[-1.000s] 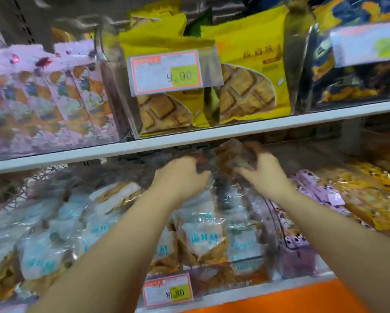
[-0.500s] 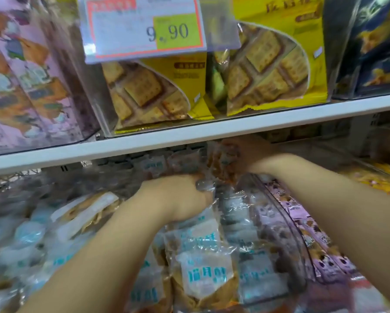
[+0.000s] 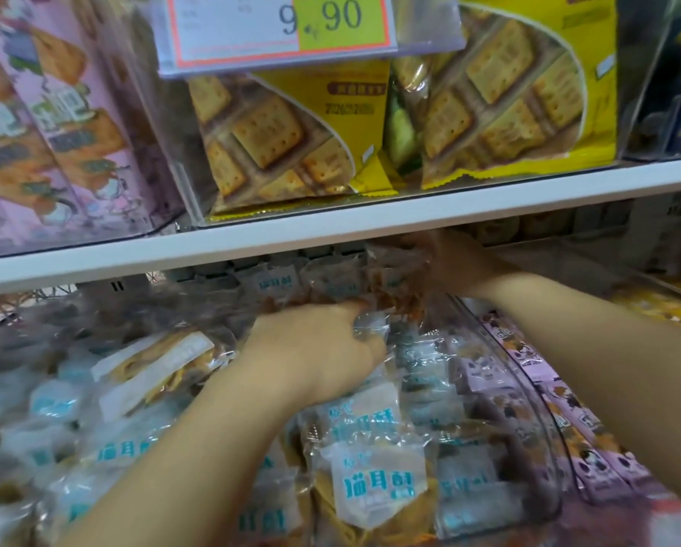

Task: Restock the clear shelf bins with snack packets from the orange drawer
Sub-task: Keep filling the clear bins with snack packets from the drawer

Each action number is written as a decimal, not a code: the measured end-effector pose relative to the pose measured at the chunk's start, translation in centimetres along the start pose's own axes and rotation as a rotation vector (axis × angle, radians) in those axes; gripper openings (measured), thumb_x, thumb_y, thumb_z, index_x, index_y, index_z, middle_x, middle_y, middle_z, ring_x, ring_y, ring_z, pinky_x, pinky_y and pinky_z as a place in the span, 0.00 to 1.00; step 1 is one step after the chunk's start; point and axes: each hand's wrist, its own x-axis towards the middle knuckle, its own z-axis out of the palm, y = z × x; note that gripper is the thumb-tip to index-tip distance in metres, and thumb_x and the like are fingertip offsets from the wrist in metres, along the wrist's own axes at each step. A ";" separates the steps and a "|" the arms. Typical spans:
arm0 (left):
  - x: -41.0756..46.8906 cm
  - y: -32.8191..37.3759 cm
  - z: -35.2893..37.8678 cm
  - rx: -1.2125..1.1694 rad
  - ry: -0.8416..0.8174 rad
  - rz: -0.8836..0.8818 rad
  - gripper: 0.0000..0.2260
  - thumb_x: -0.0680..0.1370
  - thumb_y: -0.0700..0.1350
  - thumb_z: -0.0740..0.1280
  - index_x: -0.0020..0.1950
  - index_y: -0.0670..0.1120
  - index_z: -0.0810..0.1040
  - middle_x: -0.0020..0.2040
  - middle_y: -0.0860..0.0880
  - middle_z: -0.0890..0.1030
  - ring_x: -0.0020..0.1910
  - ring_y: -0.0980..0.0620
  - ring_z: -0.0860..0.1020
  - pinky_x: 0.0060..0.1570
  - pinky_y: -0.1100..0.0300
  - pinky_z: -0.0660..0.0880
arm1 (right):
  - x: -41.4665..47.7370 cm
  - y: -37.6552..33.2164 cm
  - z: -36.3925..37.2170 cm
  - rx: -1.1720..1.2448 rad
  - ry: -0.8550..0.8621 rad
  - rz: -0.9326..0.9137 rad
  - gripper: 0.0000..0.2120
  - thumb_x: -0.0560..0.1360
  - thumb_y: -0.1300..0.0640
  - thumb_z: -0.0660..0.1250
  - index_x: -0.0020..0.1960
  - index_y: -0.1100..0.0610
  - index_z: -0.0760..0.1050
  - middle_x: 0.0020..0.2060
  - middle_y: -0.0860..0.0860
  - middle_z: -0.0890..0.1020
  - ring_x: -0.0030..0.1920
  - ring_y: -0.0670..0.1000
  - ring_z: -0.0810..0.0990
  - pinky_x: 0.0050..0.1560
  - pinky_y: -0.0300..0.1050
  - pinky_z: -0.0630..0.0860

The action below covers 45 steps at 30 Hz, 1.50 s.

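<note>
One snack packet (image 3: 371,328) is pinched in the left hand (image 3: 316,354); the right hand (image 3: 454,259), farther back, looks unclear.

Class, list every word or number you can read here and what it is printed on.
"9.90": price tag above the yellow cracker bags.
"猫耳酥": white label on a snack packet.
Smaller print on the tag, cracker bags and pink packets: too blurred to read.

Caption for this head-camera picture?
Left hand and right hand grip clear snack packets in a clear bin under yellow cracker bags.
</note>
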 end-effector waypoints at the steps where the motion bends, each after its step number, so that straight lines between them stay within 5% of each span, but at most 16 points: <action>1: 0.0 0.0 0.0 0.004 0.008 -0.001 0.23 0.78 0.64 0.52 0.73 0.63 0.60 0.72 0.53 0.69 0.69 0.47 0.69 0.65 0.52 0.68 | -0.2 0.5 0.1 0.032 0.075 -0.009 0.28 0.67 0.58 0.76 0.65 0.59 0.72 0.60 0.52 0.78 0.61 0.52 0.76 0.59 0.45 0.72; 4: -0.1 0.1 0.1 0.008 0.013 -0.005 0.23 0.78 0.63 0.51 0.74 0.63 0.59 0.72 0.53 0.69 0.69 0.47 0.69 0.65 0.52 0.68 | -1.1 0.6 0.5 0.024 0.250 -0.101 0.18 0.69 0.64 0.72 0.58 0.59 0.75 0.53 0.49 0.75 0.55 0.49 0.73 0.48 0.36 0.66; 7: -0.1 0.2 0.1 0.014 0.017 -0.004 0.23 0.79 0.63 0.51 0.73 0.62 0.60 0.72 0.53 0.69 0.68 0.47 0.69 0.64 0.52 0.68 | -1.1 -0.2 1.1 -0.094 0.260 -0.252 0.12 0.66 0.69 0.70 0.41 0.53 0.81 0.50 0.56 0.80 0.55 0.60 0.76 0.53 0.47 0.73; 9: -0.1 0.2 0.1 0.018 0.018 0.000 0.23 0.79 0.63 0.51 0.73 0.62 0.60 0.72 0.53 0.70 0.68 0.47 0.69 0.64 0.52 0.68 | -1.0 -0.4 1.4 -0.167 0.111 -0.266 0.09 0.67 0.60 0.72 0.47 0.52 0.84 0.58 0.56 0.78 0.60 0.58 0.75 0.60 0.49 0.73; 12: -0.1 0.1 0.2 0.015 0.025 0.006 0.22 0.79 0.63 0.51 0.73 0.63 0.61 0.70 0.53 0.71 0.67 0.47 0.70 0.64 0.52 0.68 | -0.8 -0.3 1.5 -0.210 0.006 -0.210 0.21 0.64 0.47 0.73 0.57 0.42 0.78 0.62 0.50 0.74 0.63 0.55 0.71 0.63 0.52 0.71; 17: 0.0 0.0 0.4 0.002 0.032 -0.001 0.21 0.78 0.63 0.52 0.71 0.64 0.62 0.70 0.53 0.72 0.66 0.47 0.71 0.63 0.52 0.69 | -1.1 -2.0 1.6 -0.401 -0.098 -0.175 0.24 0.63 0.53 0.76 0.57 0.39 0.75 0.59 0.50 0.72 0.64 0.55 0.66 0.64 0.52 0.66; 21: -0.1 0.1 0.0 -0.042 0.041 -0.014 0.21 0.78 0.62 0.56 0.71 0.63 0.64 0.70 0.53 0.72 0.67 0.47 0.71 0.64 0.53 0.69 | -2.2 -2.3 1.1 -0.334 -0.088 -0.190 0.28 0.60 0.47 0.74 0.60 0.39 0.75 0.61 0.49 0.74 0.64 0.54 0.69 0.64 0.50 0.67; 26: -2.1 -0.1 -1.1 -0.084 0.160 -0.001 0.20 0.77 0.61 0.59 0.70 0.63 0.66 0.67 0.53 0.74 0.66 0.47 0.71 0.63 0.53 0.67 | -6.9 -2.9 -1.1 -0.150 0.053 -0.238 0.13 0.68 0.49 0.69 0.51 0.49 0.82 0.52 0.53 0.82 0.55 0.57 0.79 0.55 0.49 0.75; 30: -5.2 -1.1 -1.2 -0.088 0.248 0.003 0.20 0.78 0.57 0.60 0.70 0.62 0.65 0.65 0.52 0.73 0.66 0.48 0.70 0.67 0.46 0.63 | -11.0 -5.2 -1.2 -0.058 0.053 -0.220 0.07 0.72 0.58 0.72 0.50 0.54 0.83 0.47 0.48 0.84 0.49 0.46 0.80 0.49 0.28 0.68; 32: -7.0 -2.2 -0.9 -0.143 0.345 0.013 0.18 0.77 0.54 0.62 0.67 0.61 0.70 0.64 0.56 0.74 0.64 0.51 0.71 0.67 0.46 0.64 | -12.1 -7.2 -1.1 -0.033 0.076 -0.252 0.07 0.72 0.60 0.71 0.49 0.55 0.83 0.46 0.49 0.84 0.47 0.46 0.80 0.47 0.27 0.67; 36: -9.7 -5.5 -0.5 -0.203 0.492 -0.071 0.14 0.75 0.51 0.64 0.60 0.57 0.77 0.60 0.56 0.76 0.61 0.50 0.75 0.65 0.48 0.67 | -12.8 -10.9 -0.5 0.047 0.006 -0.232 0.11 0.74 0.58 0.70 0.55 0.53 0.79 0.50 0.48 0.81 0.48 0.44 0.78 0.47 0.32 0.69; 40: -11.1 -8.5 -0.1 -0.185 0.401 -0.232 0.23 0.76 0.60 0.62 0.70 0.54 0.69 0.67 0.49 0.70 0.65 0.44 0.71 0.64 0.49 0.68 | -12.5 -13.7 0.7 0.006 -0.158 -0.167 0.25 0.72 0.47 0.70 0.67 0.48 0.70 0.58 0.50 0.75 0.48 0.47 0.78 0.45 0.34 0.70; 45: -11.4 -10.3 0.0 -0.289 0.324 -0.334 0.25 0.79 0.62 0.56 0.73 0.53 0.65 0.71 0.47 0.68 0.67 0.43 0.70 0.62 0.52 0.68 | -10.7 -15.2 2.4 -0.117 -0.166 0.024 0.35 0.69 0.32 0.64 0.69 0.53 0.67 0.63 0.55 0.75 0.61 0.57 0.75 0.59 0.49 0.73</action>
